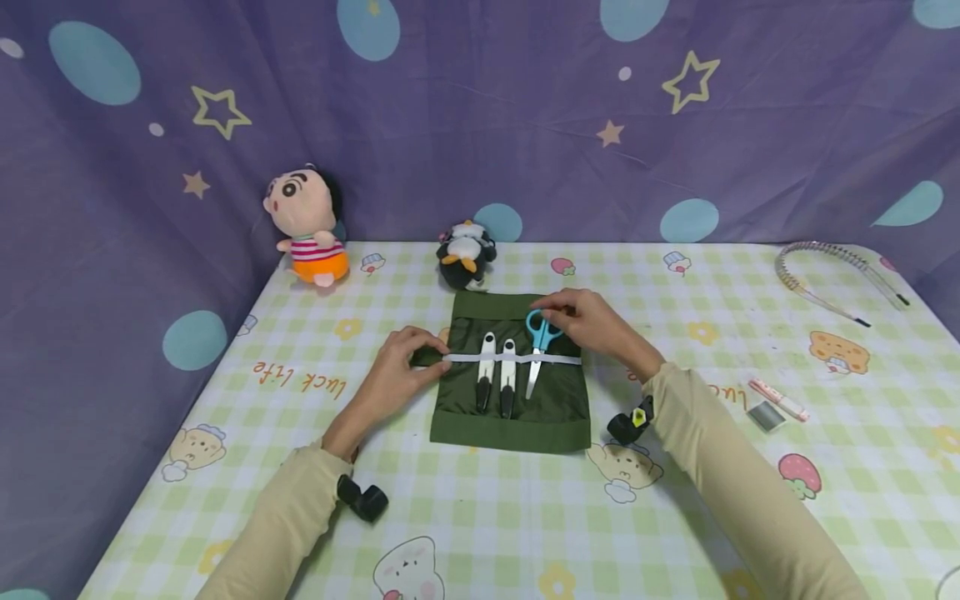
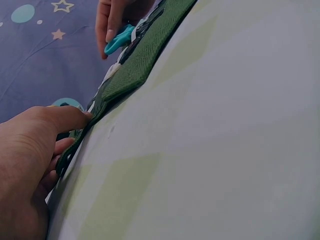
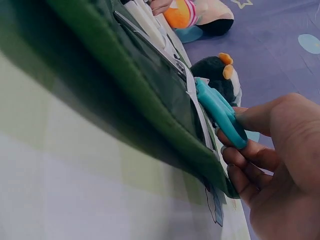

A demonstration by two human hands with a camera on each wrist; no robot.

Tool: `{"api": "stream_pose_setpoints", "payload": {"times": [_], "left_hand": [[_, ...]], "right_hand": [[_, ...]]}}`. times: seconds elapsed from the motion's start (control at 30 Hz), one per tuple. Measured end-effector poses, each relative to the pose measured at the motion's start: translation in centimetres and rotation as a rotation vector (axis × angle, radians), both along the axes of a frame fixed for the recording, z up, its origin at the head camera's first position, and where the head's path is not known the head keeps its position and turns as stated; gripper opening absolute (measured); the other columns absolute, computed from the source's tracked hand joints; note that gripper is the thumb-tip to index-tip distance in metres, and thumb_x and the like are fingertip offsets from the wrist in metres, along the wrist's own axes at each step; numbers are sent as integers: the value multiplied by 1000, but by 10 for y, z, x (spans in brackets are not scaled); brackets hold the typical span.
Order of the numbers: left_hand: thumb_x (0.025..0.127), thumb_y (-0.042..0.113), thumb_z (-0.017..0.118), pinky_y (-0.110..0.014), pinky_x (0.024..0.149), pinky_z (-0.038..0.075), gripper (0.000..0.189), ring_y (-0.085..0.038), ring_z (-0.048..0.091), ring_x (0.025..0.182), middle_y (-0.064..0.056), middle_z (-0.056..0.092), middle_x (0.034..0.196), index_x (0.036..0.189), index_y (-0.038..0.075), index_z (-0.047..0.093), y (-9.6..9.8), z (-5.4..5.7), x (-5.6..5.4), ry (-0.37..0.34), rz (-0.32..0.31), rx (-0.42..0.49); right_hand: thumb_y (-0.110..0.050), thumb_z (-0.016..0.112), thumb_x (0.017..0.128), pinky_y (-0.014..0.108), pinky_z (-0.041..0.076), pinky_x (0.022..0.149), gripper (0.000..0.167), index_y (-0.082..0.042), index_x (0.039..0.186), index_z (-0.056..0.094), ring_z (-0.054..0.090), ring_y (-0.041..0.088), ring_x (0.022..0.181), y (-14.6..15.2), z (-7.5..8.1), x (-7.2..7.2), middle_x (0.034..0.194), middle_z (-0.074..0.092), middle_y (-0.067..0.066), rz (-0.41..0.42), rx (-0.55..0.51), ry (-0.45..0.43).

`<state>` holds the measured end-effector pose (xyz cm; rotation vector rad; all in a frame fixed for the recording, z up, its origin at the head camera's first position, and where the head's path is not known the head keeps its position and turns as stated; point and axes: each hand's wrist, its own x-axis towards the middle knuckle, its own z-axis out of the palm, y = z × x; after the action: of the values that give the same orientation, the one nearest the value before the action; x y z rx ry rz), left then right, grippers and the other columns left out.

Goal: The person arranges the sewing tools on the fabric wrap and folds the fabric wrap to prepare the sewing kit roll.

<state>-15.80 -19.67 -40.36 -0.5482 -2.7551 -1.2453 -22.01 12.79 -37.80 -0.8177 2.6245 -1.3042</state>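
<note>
A dark green fabric tool roll (image 1: 510, 431) lies spread on the table, with a white elastic band (image 1: 565, 360) across its middle. Two slim white tools with black lower ends, the left one (image 1: 487, 367) and the right one (image 1: 508, 375), sit under the band. Right of them are blue-handled scissors (image 1: 541, 337), blades down behind the band. My right hand (image 1: 588, 321) pinches the scissors' handle loop (image 3: 225, 120) between thumb and fingers. At the roll's left edge, my left hand (image 1: 397, 371) pinches the fabric by the band's end, thumb on top in the left wrist view.
A plush doll in striped top (image 1: 311, 229) and a plush penguin (image 1: 465, 254) sit at the back. To the right lie a wavy headband (image 1: 787, 267), a red-and-white stick-like item (image 1: 778, 400) and a small grey rectangle (image 1: 767, 416). A purple curtain (image 1: 525, 108) hangs behind the table.
</note>
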Motion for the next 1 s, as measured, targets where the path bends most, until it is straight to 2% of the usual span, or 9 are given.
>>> {"api": "stream_pose_setpoints", "payload": {"times": [0.2, 0.37, 0.57, 0.8, 1.0], "left_hand": [[93, 14, 79, -53, 102, 40, 13, -33, 52, 115, -10, 63, 118, 105, 10, 76, 0, 0, 0, 0, -4, 7], [93, 14, 79, -53, 101, 40, 13, -33, 53, 115, -10, 63, 117, 105, 10, 76, -1, -1, -1, 5, -8, 7], [93, 14, 79, -53, 101, 40, 13, -33, 53, 115, -10, 63, 117, 105, 10, 76, -1, -2, -1, 9, -10, 7], [93, 15, 79, -54, 101, 40, 13, -33, 52, 115, -10, 63, 117, 106, 11, 76, 0, -2, 0, 3, -8, 9], [94, 15, 79, -54, 102, 40, 13, -33, 52, 116, -10, 63, 118, 105, 11, 76, 0, -2, 0, 0, -8, 11]], "right_hand": [[-7, 57, 106, 35, 43, 63, 26, -1, 126, 72, 52, 20, 67, -3, 1, 2, 98, 72, 7, 14, 4, -8], [-7, 56, 107, 33, 41, 61, 26, 0, 127, 72, 48, 19, 63, -4, 1, 4, 90, 68, 6, 30, 11, -18], [-7, 56, 107, 34, 41, 61, 27, 0, 129, 71, 47, 19, 62, -4, 2, 5, 93, 69, 6, 37, 12, -37], [-4, 57, 106, 35, 46, 63, 26, 2, 127, 71, 55, 17, 65, -7, -1, 3, 101, 73, 10, 63, 26, 9], [-4, 57, 106, 33, 42, 59, 26, 3, 127, 70, 46, 14, 57, -9, -5, 2, 91, 70, 5, 92, 53, 35]]}}
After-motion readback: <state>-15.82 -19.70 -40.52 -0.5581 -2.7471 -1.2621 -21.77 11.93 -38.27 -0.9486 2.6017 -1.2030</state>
